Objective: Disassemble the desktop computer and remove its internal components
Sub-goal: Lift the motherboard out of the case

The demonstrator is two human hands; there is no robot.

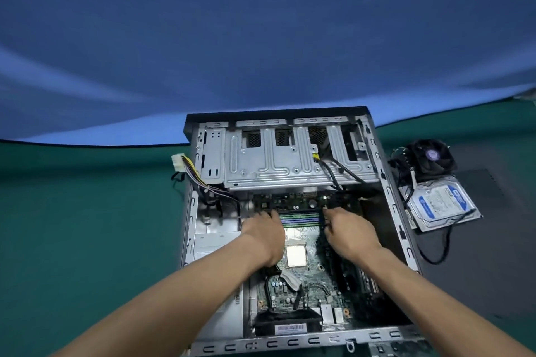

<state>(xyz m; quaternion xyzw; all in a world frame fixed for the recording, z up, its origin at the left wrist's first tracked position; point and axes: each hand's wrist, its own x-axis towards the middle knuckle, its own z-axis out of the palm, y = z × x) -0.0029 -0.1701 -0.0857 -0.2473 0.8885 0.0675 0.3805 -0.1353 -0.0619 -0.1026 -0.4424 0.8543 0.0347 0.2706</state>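
Green cloth-covered worktop (87, 211) is seen under everything, blue fabric backdrop (261, 38) behind it.

Open grey metal desktop computer case (188, 229) is laid on its side at centre of the worktop, side panel off. White multi-pin power connector on a yellow and black wire bundle (177, 162) is hung out over the case's left wall. Silver power supply box (216, 243) is seated along the left inner side. Silver stamped-metal drive cage (272, 165) is fixed across the far end of the case.

Green motherboard (313, 278) is seated in the case floor, with a square silver processor (295, 255) exposed in its socket near the middle. Green and blue memory slots (301, 219) are run across the board just beyond the processor.

Left hand (262, 233) is placed at the left end of the memory slots, fingers curled down onto that end. Right hand (348, 232) is placed at the right end, fingers curled down likewise. Whether a latch is pinched or only pressed cannot be told; fingertips are hidden.

Black side panel sheet (478, 255) is laid on the worktop right of the case. On it, a black cooling fan with heatsink (429, 156) is set just beyond a silver hard drive with a blue and white label (441, 203); black cable (443, 246) is looped out from under the drive.
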